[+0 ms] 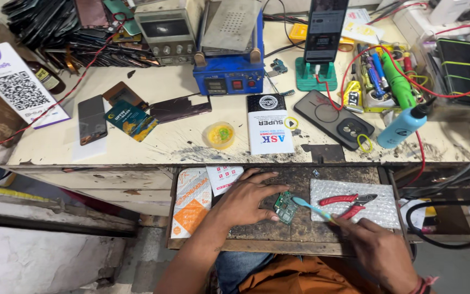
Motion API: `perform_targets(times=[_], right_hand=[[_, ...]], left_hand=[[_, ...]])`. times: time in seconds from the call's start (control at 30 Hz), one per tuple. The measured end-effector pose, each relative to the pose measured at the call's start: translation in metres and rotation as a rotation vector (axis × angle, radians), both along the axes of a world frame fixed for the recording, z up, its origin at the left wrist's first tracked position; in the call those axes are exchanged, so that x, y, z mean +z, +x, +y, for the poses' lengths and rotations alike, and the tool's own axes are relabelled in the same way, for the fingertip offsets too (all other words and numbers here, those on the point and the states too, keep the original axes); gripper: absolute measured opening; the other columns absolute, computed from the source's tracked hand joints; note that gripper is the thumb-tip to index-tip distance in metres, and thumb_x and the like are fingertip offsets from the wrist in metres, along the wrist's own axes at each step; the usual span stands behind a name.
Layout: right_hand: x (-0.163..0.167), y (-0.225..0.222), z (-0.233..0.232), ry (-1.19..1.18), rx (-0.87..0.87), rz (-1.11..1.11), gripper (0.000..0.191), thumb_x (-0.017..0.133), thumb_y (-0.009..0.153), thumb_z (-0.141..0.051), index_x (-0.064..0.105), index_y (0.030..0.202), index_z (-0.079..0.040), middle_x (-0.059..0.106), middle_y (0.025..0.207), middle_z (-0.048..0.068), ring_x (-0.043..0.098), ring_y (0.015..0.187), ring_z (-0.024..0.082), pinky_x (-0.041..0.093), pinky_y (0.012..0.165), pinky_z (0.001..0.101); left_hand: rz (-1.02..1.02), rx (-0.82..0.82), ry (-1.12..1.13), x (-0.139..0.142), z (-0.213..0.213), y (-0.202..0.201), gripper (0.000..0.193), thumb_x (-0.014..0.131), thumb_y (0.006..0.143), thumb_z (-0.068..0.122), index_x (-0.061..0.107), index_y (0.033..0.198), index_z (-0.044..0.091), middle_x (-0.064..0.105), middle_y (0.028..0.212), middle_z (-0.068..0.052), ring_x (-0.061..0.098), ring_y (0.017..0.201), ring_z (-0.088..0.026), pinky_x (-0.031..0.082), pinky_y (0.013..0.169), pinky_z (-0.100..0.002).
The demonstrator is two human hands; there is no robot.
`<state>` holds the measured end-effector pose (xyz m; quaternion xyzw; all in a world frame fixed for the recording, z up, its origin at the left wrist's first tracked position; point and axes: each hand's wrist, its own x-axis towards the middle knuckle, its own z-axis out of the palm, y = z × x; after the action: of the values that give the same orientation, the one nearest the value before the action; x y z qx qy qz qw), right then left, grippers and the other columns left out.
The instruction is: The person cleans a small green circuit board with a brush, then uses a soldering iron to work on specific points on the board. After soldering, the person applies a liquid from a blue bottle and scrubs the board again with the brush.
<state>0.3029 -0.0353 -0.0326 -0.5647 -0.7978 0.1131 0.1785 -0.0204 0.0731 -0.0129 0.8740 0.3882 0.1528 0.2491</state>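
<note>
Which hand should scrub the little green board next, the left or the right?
Probably the right hand: it holds the light blue toothbrush, whose head already lies at the edge of the green circuit board. The left hand is flat on the pull-out tray, fingers pinning the board.

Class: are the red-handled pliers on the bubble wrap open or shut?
Open: the pliers lie flat on the bubble wrap, handles spread apart.

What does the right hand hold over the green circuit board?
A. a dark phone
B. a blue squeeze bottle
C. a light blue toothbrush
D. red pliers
C: the right hand grips a light blue toothbrush, its head at the green circuit board pinned by the left hand; the red pliers lie untouched on bubble wrap.
</note>
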Motion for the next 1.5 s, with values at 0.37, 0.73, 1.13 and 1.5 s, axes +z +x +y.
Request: perform_targets(times=[0.37,0.73,1.13,1.5], right_hand=[[0.015,-0.01,0.005,-0.027,0.079,0.082,0.05,0.077,0.077,-0.022,0.072,0.126,-0.025,0.068,0.077,0.007,0.069,0.062,0.03,0.056,0.055,0.0434],[0.016,-0.011,0.003,-0.084,-0.021,0.041,0.063,0.089,0.072,-0.042,0.071,0.131,-0.026,0.071,0.079,0.004,0.071,0.068,0.025,0.056,0.062,0.04],[0.011,-0.008,0.002,-0.081,0.028,0.051,0.067,0.091,0.067,-0.039,0.071,0.13,-0.028,0.072,0.079,0.003,0.073,0.073,0.025,0.058,0.064,0.0399],[0.02,-0.013,0.01,-0.057,0.041,0.045,0.054,0.071,0.08,-0.013,0.071,0.132,-0.03,0.068,0.08,0.008,0.071,0.065,0.03,0.057,0.059,0.0438]], left_hand=[[0.058,0.008,-0.05,0.004,-0.001,0.0,0.082,0.085,0.068,0.047,0.059,0.144,0.03,0.06,0.147,-0.005,0.04,0.149,-0.025,0.02,0.125,-0.055],[0.013,0.007,-0.032,0.005,0.001,-0.002,0.082,0.087,0.067,0.045,0.06,0.142,0.029,0.054,0.152,-0.012,0.042,0.147,-0.028,0.022,0.124,-0.054],[0.002,-0.008,-0.002,-0.003,0.001,-0.004,0.082,0.088,0.067,0.045,0.06,0.143,0.027,0.054,0.151,-0.013,0.042,0.146,-0.029,0.023,0.123,-0.055],[0.059,-0.018,-0.028,-0.001,0.001,-0.001,0.085,0.082,0.069,0.051,0.058,0.147,0.029,0.065,0.141,-0.004,0.04,0.151,-0.025,0.02,0.125,-0.057]])
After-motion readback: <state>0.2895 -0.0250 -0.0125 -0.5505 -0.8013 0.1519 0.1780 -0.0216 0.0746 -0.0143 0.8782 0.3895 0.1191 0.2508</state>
